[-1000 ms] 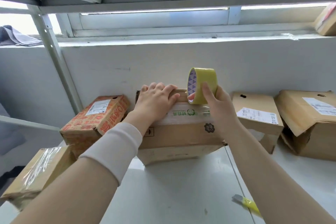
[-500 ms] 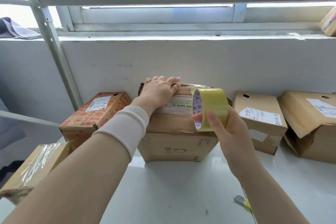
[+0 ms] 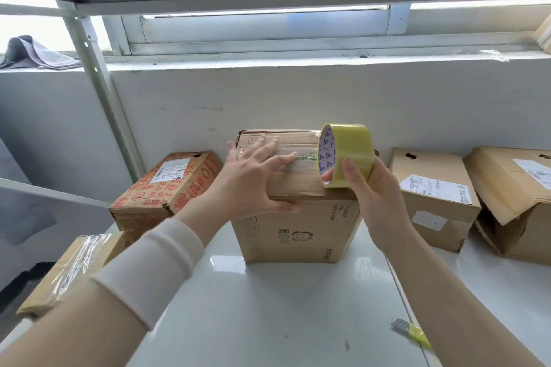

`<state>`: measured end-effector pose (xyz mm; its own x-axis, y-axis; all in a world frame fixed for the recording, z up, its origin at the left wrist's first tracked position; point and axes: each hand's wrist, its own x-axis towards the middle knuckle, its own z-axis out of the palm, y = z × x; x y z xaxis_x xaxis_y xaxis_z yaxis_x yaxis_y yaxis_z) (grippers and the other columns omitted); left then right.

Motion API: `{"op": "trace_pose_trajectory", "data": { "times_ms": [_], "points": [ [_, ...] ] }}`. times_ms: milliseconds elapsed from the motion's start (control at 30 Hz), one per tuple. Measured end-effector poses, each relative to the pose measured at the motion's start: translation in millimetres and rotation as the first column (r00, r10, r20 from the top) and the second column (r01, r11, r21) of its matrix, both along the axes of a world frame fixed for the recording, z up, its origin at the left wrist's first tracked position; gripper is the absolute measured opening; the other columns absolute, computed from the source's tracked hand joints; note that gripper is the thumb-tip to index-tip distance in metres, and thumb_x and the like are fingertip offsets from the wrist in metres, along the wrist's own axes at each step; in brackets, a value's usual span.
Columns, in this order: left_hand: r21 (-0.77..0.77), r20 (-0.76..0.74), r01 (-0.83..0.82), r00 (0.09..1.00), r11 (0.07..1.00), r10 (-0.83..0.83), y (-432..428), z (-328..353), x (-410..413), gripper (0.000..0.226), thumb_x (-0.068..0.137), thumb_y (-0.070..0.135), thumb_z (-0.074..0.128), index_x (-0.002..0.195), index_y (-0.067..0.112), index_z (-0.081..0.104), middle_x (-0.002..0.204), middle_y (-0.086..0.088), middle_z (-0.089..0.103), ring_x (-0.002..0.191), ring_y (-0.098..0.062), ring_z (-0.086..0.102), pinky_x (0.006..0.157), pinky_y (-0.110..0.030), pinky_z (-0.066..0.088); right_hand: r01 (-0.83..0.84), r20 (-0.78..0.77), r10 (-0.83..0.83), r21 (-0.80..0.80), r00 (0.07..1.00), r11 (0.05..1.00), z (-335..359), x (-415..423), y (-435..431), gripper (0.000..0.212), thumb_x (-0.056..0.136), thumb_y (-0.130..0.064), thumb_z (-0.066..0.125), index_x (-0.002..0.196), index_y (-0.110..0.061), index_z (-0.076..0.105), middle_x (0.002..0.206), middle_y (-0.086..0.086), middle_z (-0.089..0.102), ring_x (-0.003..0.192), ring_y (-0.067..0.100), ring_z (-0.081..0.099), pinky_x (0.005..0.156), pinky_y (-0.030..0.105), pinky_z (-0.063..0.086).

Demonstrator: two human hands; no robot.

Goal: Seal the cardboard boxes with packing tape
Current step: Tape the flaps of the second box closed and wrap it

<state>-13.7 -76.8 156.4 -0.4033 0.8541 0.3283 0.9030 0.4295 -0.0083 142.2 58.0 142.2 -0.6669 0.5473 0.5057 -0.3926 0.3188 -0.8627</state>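
Note:
A brown cardboard box (image 3: 293, 232) stands in the middle of the white table against the wall, with a clear strip of tape running across its top. My left hand (image 3: 253, 179) lies flat on the box top, fingers spread and straight, thumb at the front edge. My right hand (image 3: 369, 188) grips a yellow roll of packing tape (image 3: 347, 155) just above the box's right top edge, thumb on the outside and a finger through the core.
A red-printed box (image 3: 167, 188) sits to the left, a tape-wrapped box (image 3: 71, 268) at the near left. Two more brown boxes (image 3: 432, 197) (image 3: 515, 199) stand to the right. A yellow utility knife (image 3: 413, 332) lies on the white table (image 3: 268, 322) near right. A shelf frame hangs overhead.
My left hand has slid from the far edge of the box top toward the front, fingers now spread flat. The tape roll has risen a little at the box's right edge.

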Motion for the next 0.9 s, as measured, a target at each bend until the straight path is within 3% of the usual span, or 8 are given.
{"op": "trace_pose_trajectory", "data": {
  "times_ms": [100,167,267,400,533,633,767,900],
  "points": [
    [0.451,0.301,-0.107,0.953,0.886,-0.038,-21,-27,-2,0.092,0.056,0.064,0.069,0.139,0.037,0.039,0.158,0.002,0.013,0.145,-0.016,0.009,0.114,-0.044,0.009,0.013,0.024,-0.015,0.080,1.000,0.997,-1,-8,5,0.040,0.082,-0.040,0.052,0.103,-0.007,0.060,0.076,-0.013,0.071,0.083,-0.001,0.064,0.076,0.009,0.045],
    [0.612,0.519,-0.232,0.839,0.756,-0.162,-27,-46,-1,0.091,0.057,0.050,0.076,0.138,0.036,0.036,0.146,0.019,0.029,0.134,0.006,0.026,0.111,-0.022,0.022,0.071,0.040,-0.077,0.140,0.996,0.988,-6,-13,9,0.035,0.086,-0.036,0.053,0.105,-0.007,0.060,0.078,-0.018,0.071,0.084,-0.005,0.063,0.074,0.007,0.044],
    [0.694,0.564,-0.300,0.791,0.654,-0.236,-18,-62,2,0.078,0.063,0.022,0.084,0.129,0.032,0.044,0.118,0.035,0.044,0.103,0.027,0.043,0.087,0.000,0.036,0.131,0.045,-0.141,0.174,0.989,0.976,-12,-18,15,0.024,0.091,-0.025,0.055,0.105,-0.006,0.060,0.078,-0.022,0.070,0.083,-0.008,0.063,0.070,0.006,0.043],
    [0.725,0.521,-0.310,0.830,0.615,-0.196,-12,-52,13,0.062,0.067,0.023,0.083,0.118,0.035,0.050,0.103,0.036,0.050,0.089,0.023,0.050,0.076,-0.002,0.040,0.180,0.051,-0.192,0.183,0.980,0.967,4,-18,21,0.018,0.092,-0.028,0.053,0.099,-0.013,0.060,0.070,-0.022,0.069,0.082,-0.012,0.060,0.073,0.004,0.040],
    [0.670,0.579,-0.360,0.801,0.649,-0.154,-29,-36,38,0.051,0.072,0.035,0.077,0.114,0.041,0.050,0.094,0.035,0.053,0.085,0.019,0.054,0.073,-0.005,0.043,0.186,0.082,-0.203,0.177,0.976,0.967,21,-10,19,0.017,0.095,-0.036,0.047,0.099,-0.022,0.055,0.070,-0.024,0.069,0.078,-0.008,0.061,0.072,0.006,0.041],
    [0.540,0.618,-0.401,0.786,0.740,-0.024,-46,-36,56,0.051,0.071,0.046,0.073,0.115,0.037,0.049,0.107,0.025,0.053,0.106,-0.008,0.057,0.082,-0.020,0.043,0.146,0.115,-0.172,0.202,0.978,0.968,16,-2,12,0.023,0.095,-0.039,0.044,0.103,-0.020,0.055,0.069,-0.025,0.068,0.077,-0.009,0.061,0.071,0.005,0.041],
    [0.419,0.154,-0.111,0.987,0.901,0.050,-43,-12,63,0.065,0.075,0.077,0.042,0.120,0.033,0.055,0.157,0.000,0.021,0.147,-0.020,0.009,0.114,-0.034,0.010,0.105,0.130,-0.134,0.209,0.983,0.972,13,7,4,0.025,0.094,-0.038,0.044,0.103,-0.017,0.056,0.069,-0.025,0.068,0.078,-0.007,0.062,0.069,0.002,0.040],
    [-0.031,0.022,-0.065,0.998,0.997,0.065,-10,5,69,0.070,0.086,0.071,0.021,0.148,0.040,0.020,0.158,0.005,0.018,0.146,-0.015,0.013,0.115,-0.035,0.021,0.138,0.127,-0.164,0.195,0.978,0.971,17,11,-4,0.018,0.094,-0.038,0.048,0.098,-0.022,0.056,0.083,-0.003,0.072,0.087,0.012,0.066,0.083,0.024,0.049]
  ]
}}
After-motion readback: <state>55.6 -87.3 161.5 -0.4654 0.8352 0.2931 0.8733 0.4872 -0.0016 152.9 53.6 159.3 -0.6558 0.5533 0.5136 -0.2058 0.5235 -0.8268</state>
